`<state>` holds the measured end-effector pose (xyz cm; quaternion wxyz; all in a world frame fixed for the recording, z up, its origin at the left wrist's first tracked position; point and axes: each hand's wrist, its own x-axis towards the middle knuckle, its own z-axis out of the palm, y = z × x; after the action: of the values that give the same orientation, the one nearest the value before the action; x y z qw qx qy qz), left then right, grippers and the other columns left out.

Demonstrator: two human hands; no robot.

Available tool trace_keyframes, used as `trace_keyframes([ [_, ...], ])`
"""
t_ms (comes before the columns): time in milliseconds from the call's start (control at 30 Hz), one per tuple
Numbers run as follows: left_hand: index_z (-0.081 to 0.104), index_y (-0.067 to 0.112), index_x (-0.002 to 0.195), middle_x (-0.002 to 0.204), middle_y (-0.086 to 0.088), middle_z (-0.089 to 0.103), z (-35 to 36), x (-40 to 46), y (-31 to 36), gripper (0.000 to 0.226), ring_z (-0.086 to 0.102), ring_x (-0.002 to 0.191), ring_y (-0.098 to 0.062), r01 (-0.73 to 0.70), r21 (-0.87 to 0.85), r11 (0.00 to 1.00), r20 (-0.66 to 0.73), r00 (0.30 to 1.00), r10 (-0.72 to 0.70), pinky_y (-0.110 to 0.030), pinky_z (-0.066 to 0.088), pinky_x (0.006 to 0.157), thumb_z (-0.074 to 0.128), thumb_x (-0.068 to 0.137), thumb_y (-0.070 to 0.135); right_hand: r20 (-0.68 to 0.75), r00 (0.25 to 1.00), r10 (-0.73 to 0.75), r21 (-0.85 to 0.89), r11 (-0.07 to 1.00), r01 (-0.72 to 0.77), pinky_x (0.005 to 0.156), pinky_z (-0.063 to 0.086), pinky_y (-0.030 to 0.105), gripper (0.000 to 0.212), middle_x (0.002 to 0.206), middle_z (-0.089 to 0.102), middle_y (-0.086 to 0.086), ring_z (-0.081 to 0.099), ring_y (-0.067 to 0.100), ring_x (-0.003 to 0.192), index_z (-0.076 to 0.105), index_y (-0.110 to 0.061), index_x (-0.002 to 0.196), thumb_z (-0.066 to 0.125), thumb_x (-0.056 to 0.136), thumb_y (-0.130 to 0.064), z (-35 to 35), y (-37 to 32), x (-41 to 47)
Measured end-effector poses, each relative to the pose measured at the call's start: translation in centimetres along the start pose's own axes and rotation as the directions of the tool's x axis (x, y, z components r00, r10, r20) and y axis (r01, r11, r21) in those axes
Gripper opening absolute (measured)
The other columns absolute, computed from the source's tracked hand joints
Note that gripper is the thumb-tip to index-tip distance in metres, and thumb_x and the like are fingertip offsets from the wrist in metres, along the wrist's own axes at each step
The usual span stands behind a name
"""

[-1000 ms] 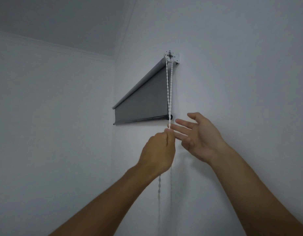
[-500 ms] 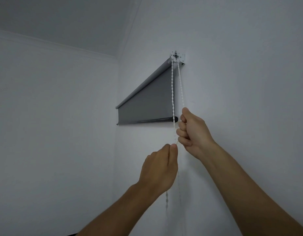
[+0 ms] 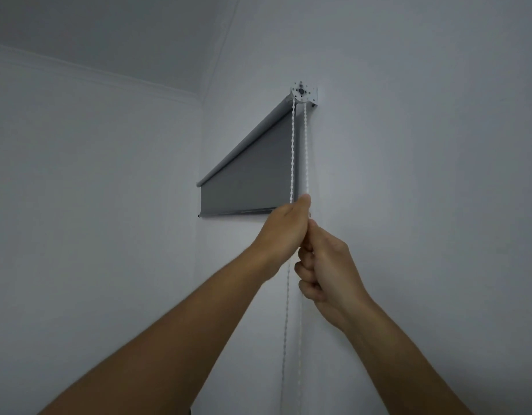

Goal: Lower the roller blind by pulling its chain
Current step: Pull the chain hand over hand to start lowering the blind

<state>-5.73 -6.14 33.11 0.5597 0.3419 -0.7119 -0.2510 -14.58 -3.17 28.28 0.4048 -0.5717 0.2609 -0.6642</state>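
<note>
Both the left hand (image 3: 284,232) and right hand (image 3: 324,265) grip the thin, slippery bead chain (image 3: 293,151) mid-frame; blind (image 3: 246,181) looks light.

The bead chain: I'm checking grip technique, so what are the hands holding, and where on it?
Both hands hold the bead chain: left hand higher, beside the blind's bottom bar, right hand directly below it.
</note>
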Motion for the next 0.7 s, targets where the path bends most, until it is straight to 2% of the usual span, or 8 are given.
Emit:
trace_keyframes([
  [67, 0.062, 0.014, 0.087, 0.077, 0.003, 0.066, 0.4, 0.8, 0.8, 0.045, 0.063, 0.066, -0.008, 0.067, -0.032, 0.997, 0.015, 0.998, -0.066, -0.027, 0.046, 0.061, 0.038, 0.096, 0.05, 0.022, 1.0, 0.022, -0.037, 0.999, -0.021, 0.038, 0.013, 0.02, 0.043, 0.054, 0.024, -0.002, 0.016, 0.01, 0.043, 0.046, -0.02, 0.067, 0.045, 0.105, -0.04, -0.3, 0.1, -0.2],
  [200, 0.055, 0.012, 0.081, 0.064, -0.002, 0.057, 0.6, 1.9, 2.5, 0.033, 0.058, 0.05, -0.017, 0.172, -0.18, 0.969, 0.05, 0.985, -0.166, -0.028, 0.043, 0.053, 0.039, 0.1, 0.033, 0.064, 0.995, 0.076, -0.092, 0.993, -0.07, 0.04, 0.011, 0.022, 0.041, 0.057, 0.023, 0.001, 0.016, 0.011, 0.045, 0.038, -0.02, 0.07, 0.047, 0.103, -0.042, -0.2, 1.2, -1.3],
  [333, 0.034, 0.016, 0.067, 0.049, 0.003, 0.03, 0.5, 2.1, 3.1, 0.028, 0.024, 0.034, -0.011, 0.222, -0.292, 0.93, 0.008, 0.973, -0.23, -0.02, 0.024, 0.036, 0.033, 0.095, 0.015, 0.077, 0.986, 0.149, -0.187, 0.973, -0.132, 0.04, 0.012, 0.022, 0.037, 0.058, 0.028, 0.0, 0.022, 0.013, 0.044, 0.041, -0.016, 0.075, 0.043, 0.105, -0.038, -1.1, 0.9, -1.2],
  [400, 0.031, 0.017, 0.067, 0.052, 0.001, 0.028, 0.4, 1.9, 3.1, 0.027, 0.021, 0.033, -0.011, 0.169, -0.257, 0.952, -0.066, 0.979, -0.192, -0.017, 0.018, 0.035, 0.032, 0.093, 0.014, 0.018, 0.982, 0.186, -0.274, 0.946, -0.174, 0.037, 0.022, 0.02, 0.03, 0.058, 0.046, 0.003, 0.045, 0.017, 0.044, 0.055, -0.009, 0.086, 0.043, 0.102, -0.03, -1.2, 0.2, -0.6],
  [500, 0.031, 0.017, 0.064, 0.055, -0.001, 0.029, 0.3, 1.3, 2.9, 0.028, 0.022, 0.039, -0.013, 0.068, -0.146, 0.987, -0.164, 0.982, -0.092, -0.022, 0.018, 0.039, 0.032, 0.092, 0.017, -0.091, 0.984, 0.15, -0.261, 0.95, -0.169, 0.036, 0.038, 0.021, 0.027, 0.089, 0.071, 0.015, 0.072, 0.029, 0.073, 0.062, -0.01, 0.11, 0.04, 0.099, -0.021, -1.1, -1.4, 0.4],
  [600, 0.042, 0.012, 0.058, 0.053, 0.001, 0.045, 0.3, 0.3, 1.7, 0.041, 0.04, 0.043, -0.013, -0.09, 0.052, 0.995, -0.198, 0.975, 0.099, -0.023, 0.031, 0.04, 0.033, 0.097, 0.021, -0.105, 0.993, 0.055, -0.19, 0.979, -0.075, 0.037, 0.043, 0.023, 0.029, 0.1, 0.072, 0.015, 0.074, 0.024, 0.077, 0.063, -0.012, 0.112, 0.04, 0.099, -0.024, -0.9, -3.3, 1.7],
  [667, 0.062, 0.011, 0.073, 0.068, 0.002, 0.065, 0.6, -0.7, 0.6, 0.046, 0.059, 0.058, -0.011, -0.179, 0.187, 0.966, -0.158, 0.965, 0.209, -0.022, 0.042, 0.049, 0.03, 0.102, 0.024, -0.09, 0.995, 0.047, -0.134, 0.989, -0.058, 0.04, 0.044, 0.023, 0.027, 0.094, 0.073, 0.01, 0.07, 0.017, 0.067, 0.064, -0.012, 0.108, 0.044, 0.098, -0.025, -0.7, -4.4, 2.7],
  [700, 0.066, 0.014, 0.081, 0.074, 0.004, 0.067, 0.8, -1.3, 0.0, 0.046, 0.061, 0.063, -0.009, -0.209, 0.243, 0.947, -0.135, 0.96, 0.246, -0.019, 0.042, 0.052, 0.028, 0.104, 0.026, -0.076, 0.995, 0.061, -0.104, 0.992, -0.069, 0.043, 0.045, 0.023, 0.026, 0.094, 0.073, 0.009, 0.068, 0.018, 0.067, 0.064, -0.012, 0.108, 0.046, 0.098, -0.026, -0.6, -4.9, 3.2],
])
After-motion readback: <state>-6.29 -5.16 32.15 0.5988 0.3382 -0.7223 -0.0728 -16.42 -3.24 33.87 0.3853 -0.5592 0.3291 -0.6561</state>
